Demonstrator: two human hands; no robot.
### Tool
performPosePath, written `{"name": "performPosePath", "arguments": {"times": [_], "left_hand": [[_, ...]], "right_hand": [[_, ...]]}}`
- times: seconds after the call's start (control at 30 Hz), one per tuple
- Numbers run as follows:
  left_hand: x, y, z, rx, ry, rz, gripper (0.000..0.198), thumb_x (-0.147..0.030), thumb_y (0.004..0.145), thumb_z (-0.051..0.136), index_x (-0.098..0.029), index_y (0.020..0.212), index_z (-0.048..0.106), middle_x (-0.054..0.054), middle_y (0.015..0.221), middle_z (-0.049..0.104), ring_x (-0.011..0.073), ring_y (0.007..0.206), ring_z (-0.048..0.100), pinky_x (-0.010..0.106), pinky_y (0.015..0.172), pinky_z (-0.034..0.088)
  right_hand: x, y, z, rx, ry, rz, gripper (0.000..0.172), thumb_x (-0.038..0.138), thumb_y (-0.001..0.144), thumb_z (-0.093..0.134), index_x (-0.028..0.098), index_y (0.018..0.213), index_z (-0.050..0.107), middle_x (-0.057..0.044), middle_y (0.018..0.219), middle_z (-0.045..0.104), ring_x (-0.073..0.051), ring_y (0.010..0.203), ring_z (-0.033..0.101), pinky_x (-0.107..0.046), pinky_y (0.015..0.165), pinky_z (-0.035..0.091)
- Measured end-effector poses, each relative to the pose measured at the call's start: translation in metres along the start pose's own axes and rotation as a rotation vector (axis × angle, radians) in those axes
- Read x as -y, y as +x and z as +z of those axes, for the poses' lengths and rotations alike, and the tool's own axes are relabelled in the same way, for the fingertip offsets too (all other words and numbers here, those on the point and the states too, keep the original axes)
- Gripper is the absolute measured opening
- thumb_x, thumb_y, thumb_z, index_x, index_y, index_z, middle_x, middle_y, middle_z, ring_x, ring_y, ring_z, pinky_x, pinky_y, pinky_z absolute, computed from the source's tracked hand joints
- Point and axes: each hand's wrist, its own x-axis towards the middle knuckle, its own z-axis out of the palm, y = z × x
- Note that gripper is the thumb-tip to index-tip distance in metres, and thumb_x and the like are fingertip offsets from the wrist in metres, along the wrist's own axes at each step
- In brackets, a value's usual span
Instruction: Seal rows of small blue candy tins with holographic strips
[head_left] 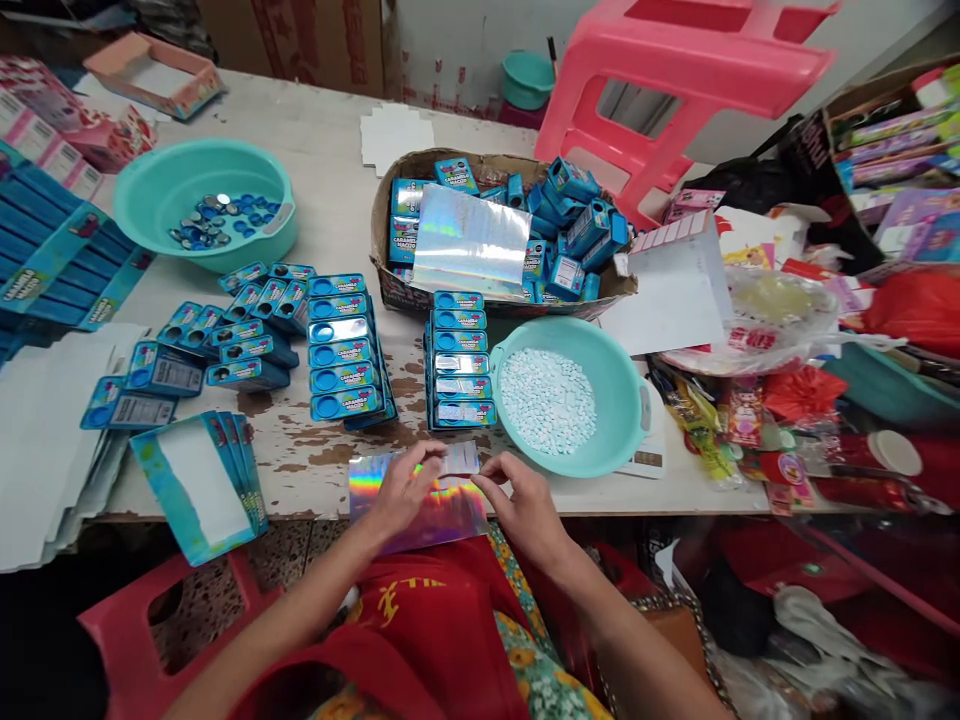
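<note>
Over the table's front edge, my left hand (405, 492) and my right hand (521, 500) meet at a small shiny strip (460, 459), which looks like a clear label. My right thumb and forefinger pinch its right end. The left fingers are curled at its left end, partly blurred, so their grip is not plain. Beneath both hands a rainbow-sheen sheet (431, 528) overhangs the edge. Just beyond stand two stacks of blue candy tins, a left stack (341, 350) and a right stack (460, 360), some with shiny lids. A turquoise basin (630, 400) of white pellets sits right of them.
A cardboard box (390, 285) full of blue packs, with a silvery sheet (471, 240) on top, stands behind. Another turquoise basin (202, 160) holds round blue pieces. Loose blue tins (165, 370) and display trays (199, 480) lie left. A pink stool (675, 65) rises behind; wrapped sweets clutter the right.
</note>
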Motion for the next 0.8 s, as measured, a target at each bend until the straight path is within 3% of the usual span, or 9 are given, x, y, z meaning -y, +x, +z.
{"name": "performPosePath", "arguments": {"times": [0.07,0.2,0.27,0.43,0.6,0.8], "left_hand": [[-0.024,-0.010,-0.004,0.083,-0.187,-0.015,0.039,-0.041,0.082,0.053,-0.020,0.115,0.052,0.007,0.113,0.058,0.0191,0.099,0.055,0.028,0.082,0.044],[-0.054,-0.004,-0.012,0.123,-0.141,-0.146,0.022,-0.038,0.082,0.053,-0.016,0.082,0.058,0.000,0.073,0.059,0.0120,0.065,0.053,0.022,0.060,0.041],[-0.064,0.009,-0.021,0.098,-0.024,-0.100,0.024,-0.036,0.085,0.047,-0.016,0.076,0.057,-0.001,0.067,0.054,0.0106,0.061,0.049,0.021,0.058,0.038],[-0.087,0.062,-0.057,-0.060,0.203,0.087,0.017,-0.030,0.086,0.043,-0.020,0.095,0.052,-0.005,0.063,0.048,0.0111,0.061,0.045,0.021,0.057,0.034],[-0.088,0.119,-0.075,-0.190,0.355,0.119,0.013,-0.023,0.084,0.039,-0.020,0.093,0.048,-0.003,0.067,0.047,0.0130,0.064,0.047,0.023,0.058,0.034],[-0.067,0.141,-0.067,-0.242,0.349,0.066,0.014,-0.022,0.082,0.040,-0.020,0.093,0.047,-0.004,0.063,0.047,0.0128,0.060,0.049,0.023,0.059,0.036]], "right_hand": [[0.013,0.002,-0.010,0.009,0.067,0.026,0.013,0.027,0.087,0.053,0.019,0.077,0.054,0.000,0.072,0.057,-0.013,0.067,0.053,-0.023,0.065,0.042],[0.021,0.015,-0.014,0.001,0.037,0.043,0.013,0.026,0.086,0.054,0.019,0.075,0.055,0.001,0.071,0.057,-0.013,0.067,0.052,-0.024,0.063,0.040],[0.022,0.030,-0.015,-0.057,-0.035,0.033,0.014,0.027,0.084,0.055,0.019,0.074,0.056,0.000,0.073,0.057,-0.014,0.070,0.052,-0.024,0.064,0.039],[0.028,0.094,-0.027,-0.109,-0.045,0.033,0.017,0.033,0.082,0.056,0.019,0.071,0.057,0.001,0.069,0.059,-0.012,0.062,0.051,-0.023,0.058,0.036],[0.027,0.162,-0.036,-0.154,-0.155,0.115,0.017,0.032,0.076,0.060,0.019,0.066,0.059,0.001,0.064,0.062,-0.013,0.059,0.053,-0.024,0.055,0.034],[0.024,0.184,-0.029,-0.155,-0.337,0.198,0.010,0.029,0.072,0.062,0.020,0.067,0.060,-0.002,0.070,0.064,-0.016,0.066,0.056,-0.025,0.056,0.032]]}}
